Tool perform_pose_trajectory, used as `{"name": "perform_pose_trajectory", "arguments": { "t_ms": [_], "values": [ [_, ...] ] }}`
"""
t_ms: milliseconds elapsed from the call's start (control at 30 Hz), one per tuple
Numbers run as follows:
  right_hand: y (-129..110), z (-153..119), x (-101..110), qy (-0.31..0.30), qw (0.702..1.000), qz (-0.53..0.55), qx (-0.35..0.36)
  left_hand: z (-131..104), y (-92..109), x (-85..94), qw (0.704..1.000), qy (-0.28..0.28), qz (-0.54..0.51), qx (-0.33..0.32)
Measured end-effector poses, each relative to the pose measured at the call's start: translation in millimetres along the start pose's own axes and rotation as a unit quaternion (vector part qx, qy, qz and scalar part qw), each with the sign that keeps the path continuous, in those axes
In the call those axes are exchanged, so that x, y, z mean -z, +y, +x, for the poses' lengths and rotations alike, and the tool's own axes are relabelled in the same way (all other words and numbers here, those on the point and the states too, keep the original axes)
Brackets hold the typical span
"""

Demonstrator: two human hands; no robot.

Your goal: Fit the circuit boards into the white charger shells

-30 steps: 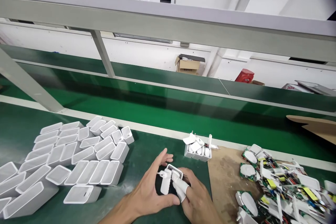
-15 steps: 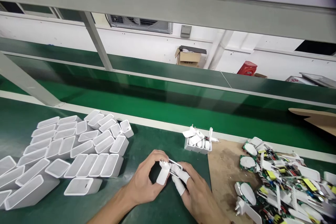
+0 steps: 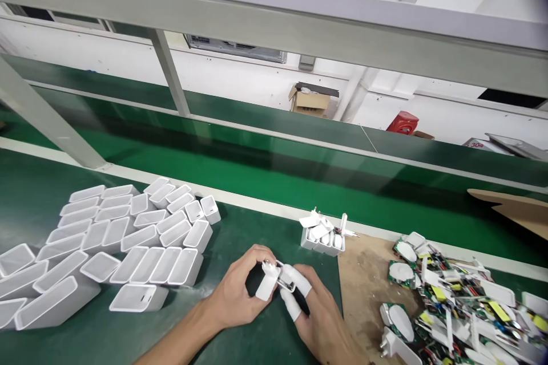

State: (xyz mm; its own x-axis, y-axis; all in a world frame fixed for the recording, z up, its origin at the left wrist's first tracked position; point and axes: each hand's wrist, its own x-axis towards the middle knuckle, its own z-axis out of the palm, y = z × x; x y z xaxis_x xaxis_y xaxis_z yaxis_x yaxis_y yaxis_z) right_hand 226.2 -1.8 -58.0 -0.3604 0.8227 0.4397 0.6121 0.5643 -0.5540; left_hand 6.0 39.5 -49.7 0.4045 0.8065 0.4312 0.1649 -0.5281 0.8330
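Observation:
Near the bottom centre, my left hand [image 3: 240, 291] grips a small white plastic piece [image 3: 268, 280] between thumb and fingers. My right hand [image 3: 319, 311], with white covers on its thumb and a finger, pinches a small white part with a metallic-looking edge [image 3: 286, 278] against the left-hand piece. The two pieces meet between my hands; their exact join is too small to make out. Beyond my hands, white cases [image 3: 322, 247] stand together, filled with white plug parts [image 3: 320, 228].
Rows of open white cases [image 3: 141, 265] cover the left of the green table [image 3: 240, 228]. On the right, a brown board [image 3: 359, 279] lies beside a heap of circuit boards, wires and white parts [image 3: 462, 302]. A grey frame post [image 3: 55, 120] rises at the left.
The camera view has tilted slightly. My right fingers have shifted on their part, which now shows its metallic edge turned more toward the camera. My left hand keeps its grip.

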Motion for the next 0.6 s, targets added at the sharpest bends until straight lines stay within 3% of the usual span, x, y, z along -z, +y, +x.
{"name": "perform_pose_trajectory", "arguments": {
  "t_ms": [133,200,267,333,400,467,600],
  "values": [
    [-1,1,0,-0.033,0.997,0.061,-0.021,-4,-2,0.6,1.000,0.003,0.010,0.013],
    [0,1,-4,-0.009,0.983,0.165,-0.080,-6,-3,-2.0,0.999,0.014,0.025,0.018],
    [1,-1,-10,0.013,0.928,0.325,-0.183,-9,-2,-7.8,0.998,0.027,0.052,0.008],
    [0,-1,-15,0.028,0.833,0.477,-0.279,-11,0,-16.1,0.996,0.047,0.077,-0.023],
    [-4,0,-17,0.028,0.754,0.568,-0.329,-11,5,-24.6,0.990,0.079,0.092,-0.068],
    [-11,2,-15,0.027,0.717,0.610,-0.337,-10,10,-30.8,0.982,0.112,0.105,-0.111],
    [-20,7,-9,0.018,0.703,0.634,-0.322,-7,18,-33.4,0.971,0.131,0.133,-0.152]
  ]
}}
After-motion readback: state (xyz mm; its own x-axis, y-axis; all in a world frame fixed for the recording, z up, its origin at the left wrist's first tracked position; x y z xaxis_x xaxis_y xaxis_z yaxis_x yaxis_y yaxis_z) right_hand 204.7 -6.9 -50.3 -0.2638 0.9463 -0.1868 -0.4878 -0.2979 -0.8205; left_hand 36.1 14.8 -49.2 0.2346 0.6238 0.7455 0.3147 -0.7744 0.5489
